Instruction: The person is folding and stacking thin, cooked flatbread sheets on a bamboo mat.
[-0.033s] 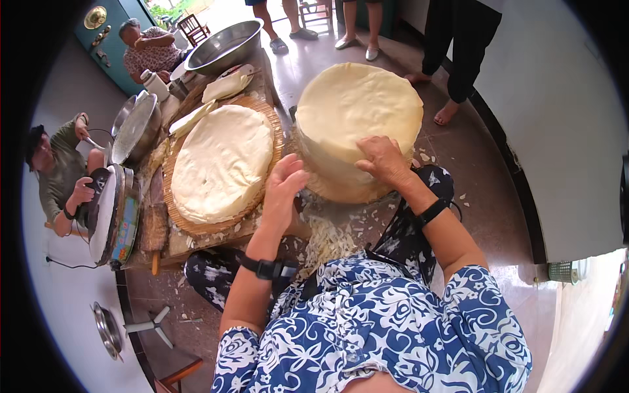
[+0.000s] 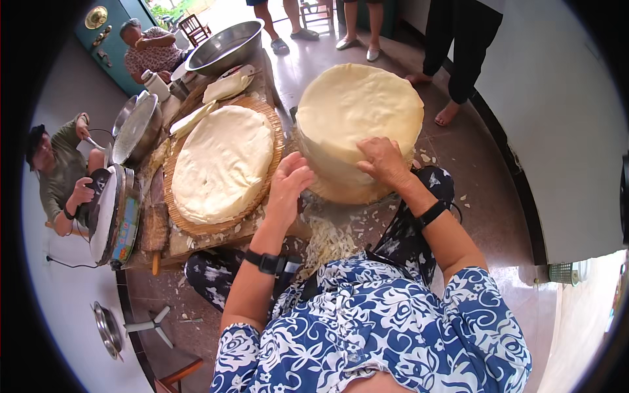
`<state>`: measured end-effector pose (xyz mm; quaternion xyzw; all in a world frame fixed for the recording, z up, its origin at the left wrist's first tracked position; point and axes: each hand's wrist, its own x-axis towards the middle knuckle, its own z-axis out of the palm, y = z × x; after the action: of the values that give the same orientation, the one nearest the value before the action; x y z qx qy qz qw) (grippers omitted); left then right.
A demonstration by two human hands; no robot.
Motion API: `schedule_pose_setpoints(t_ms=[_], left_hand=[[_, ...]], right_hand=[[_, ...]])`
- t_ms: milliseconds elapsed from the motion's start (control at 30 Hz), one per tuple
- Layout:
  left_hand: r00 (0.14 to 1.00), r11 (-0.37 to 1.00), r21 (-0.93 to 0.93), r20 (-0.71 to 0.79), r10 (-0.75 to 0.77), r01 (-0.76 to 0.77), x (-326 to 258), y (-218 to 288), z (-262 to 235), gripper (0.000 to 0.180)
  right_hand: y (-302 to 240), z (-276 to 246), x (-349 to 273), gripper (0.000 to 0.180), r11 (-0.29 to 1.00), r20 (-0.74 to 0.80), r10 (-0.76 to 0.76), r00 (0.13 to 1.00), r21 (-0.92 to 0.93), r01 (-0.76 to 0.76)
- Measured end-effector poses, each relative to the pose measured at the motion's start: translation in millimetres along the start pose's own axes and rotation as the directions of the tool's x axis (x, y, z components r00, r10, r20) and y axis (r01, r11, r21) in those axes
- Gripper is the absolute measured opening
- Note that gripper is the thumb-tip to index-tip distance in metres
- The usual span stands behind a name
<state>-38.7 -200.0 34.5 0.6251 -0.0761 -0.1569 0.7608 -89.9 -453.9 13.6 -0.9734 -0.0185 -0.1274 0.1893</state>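
Note:
A tall round stack of thin, pale yellow dough sheets [image 2: 357,98] stands in front of me, between my knees. At its near rim my right hand [image 2: 385,162] is closed, with bent fingers and thumb at the edge of the top sheet; the fingertips are partly hidden. My left hand [image 2: 288,188] is raised just left of the stack's side, its fingers slightly bent and apart, holding nothing. To the left, a wider, lower round of pale sheets [image 2: 223,164] lies on a round woven mat [image 2: 276,141].
The wooden table [image 2: 183,245] also bears folded sheets [image 2: 229,84], a large metal basin [image 2: 226,47] and a batter bowl [image 2: 136,128]. At left a person works at a round griddle [image 2: 105,216]. Pale scraps [image 2: 327,242] lie below my hands. Other people stand or sit beyond.
My left hand has moved a little to the right and toward the stack. The right hand stays at the rim nearly unchanged.

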Motion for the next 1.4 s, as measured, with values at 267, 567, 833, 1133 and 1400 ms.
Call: schedule_pose_setpoints(t_ms=[267, 567, 833, 1133, 1400], left_hand=[[0.987, 0.959, -0.237, 0.025, -0.157, 0.158, 57, -28, 25, 0.051], [0.989, 0.959, -0.242, 0.002, -0.149, 0.145, 60, -19, 37, 0.038], [0.98, 0.881, -0.447, 0.182, -0.077, 0.152, 41, 14, 57, 0.054], [0.984, 0.907, -0.412, -0.106, -0.141, 0.085, 60, -29, 58, 0.032], [0.986, 0.919, -0.362, -0.114, 0.121, -0.155, 72, 39, 43, 0.017]], right_hand=[[14, 17, -4, 0.043, 0.993, -0.177, -0.091, 0.98, -0.091, 0.076], [34, 11, 13, 0.019, 0.974, -0.304, -0.141, 0.942, -0.211, 0.078], [-26, -51, 32, 0.013, 0.932, -0.433, -0.192, 0.881, -0.362, 0.026], [-47, 3, -6, 0.033, 0.977, -0.38, -0.204, 0.902, -0.02, 0.213], [21, -18, -37, 0.041, 0.644, -0.36, 0.546, 0.756, 0.758, -0.104]])
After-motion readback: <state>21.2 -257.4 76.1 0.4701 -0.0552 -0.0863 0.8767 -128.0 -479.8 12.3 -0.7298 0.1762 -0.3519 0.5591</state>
